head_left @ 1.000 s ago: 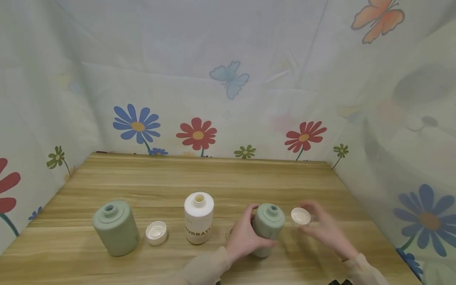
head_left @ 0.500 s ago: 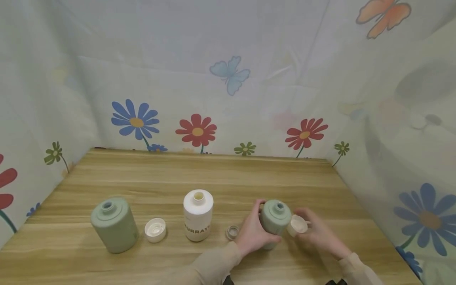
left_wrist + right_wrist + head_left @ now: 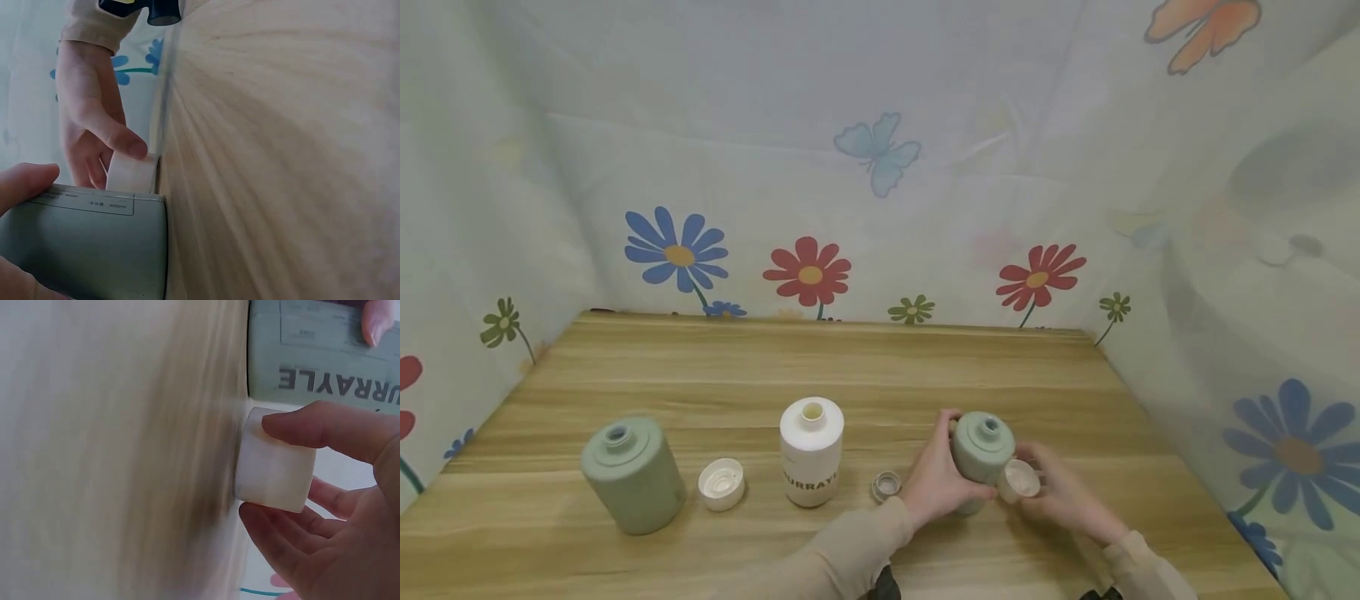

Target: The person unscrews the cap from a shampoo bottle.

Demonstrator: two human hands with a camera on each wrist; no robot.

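In the head view my left hand (image 3: 936,483) grips a pale green bottle (image 3: 983,450) with an uncapped neck, thumb across its near side. The right wrist view shows dark lettering on this bottle (image 3: 325,356). My right hand (image 3: 1066,498) holds a white round cap (image 3: 1019,481), hollow side up, just right of the bottle. In the right wrist view the thumb is on one side of the cap (image 3: 275,464) and fingers are on the other. Both bottle and cap are low at the tabletop; whether the cap touches it, I cannot tell.
A small greyish ring-like cap (image 3: 886,486) lies left of my left hand. Further left stand an uncapped white bottle (image 3: 812,450), another white cap (image 3: 722,484) and a wide green bottle (image 3: 636,479). A flowered cloth (image 3: 880,250) hangs behind the wooden table (image 3: 820,358).
My left hand has moved the green bottle a little right and away. My right hand has brought the white cap left, narrowing the gap. The small ring-like cap has come into fuller view.
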